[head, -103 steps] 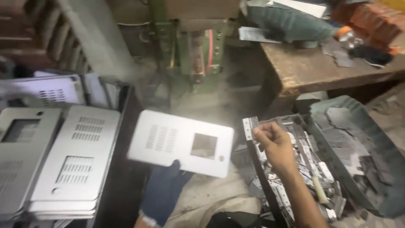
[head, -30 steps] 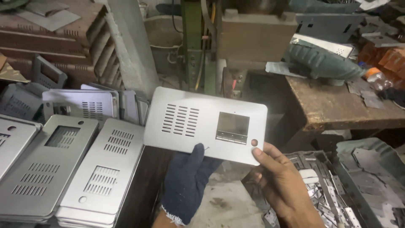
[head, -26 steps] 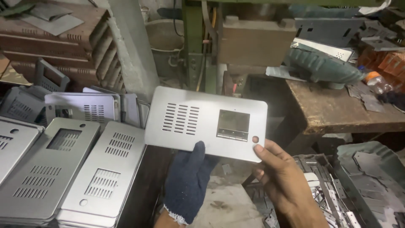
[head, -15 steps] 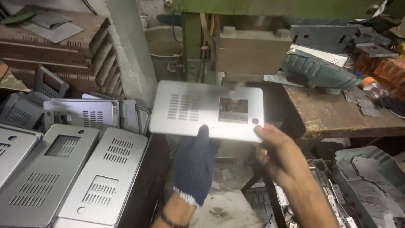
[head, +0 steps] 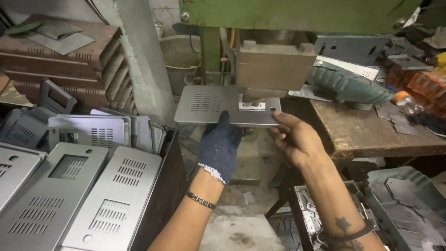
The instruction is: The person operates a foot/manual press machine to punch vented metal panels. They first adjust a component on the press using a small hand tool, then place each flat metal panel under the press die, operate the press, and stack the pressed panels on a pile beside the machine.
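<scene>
Under a green press (head: 297,14), gloved left hand (head: 220,144) and bare right hand (head: 295,139) hold a perforated metal panel (head: 218,104), fingers pinching its near edge

Small orange boxes (head: 420,80) stood packed together at the far right of the wooden bench (head: 371,135), close to its back edge. They were rectangular cartons, orange with paler markings too small to make out, and some leaned against one another. Just above them, at the frame's right edge, showed part of a yellow pack (head: 441,59), its shape unclear. In front of the boxes, just beside them, lay a clear plastic bottle (head: 405,102) with an orange cap, tipped on its side among grey metal scraps (head: 395,122).
</scene>
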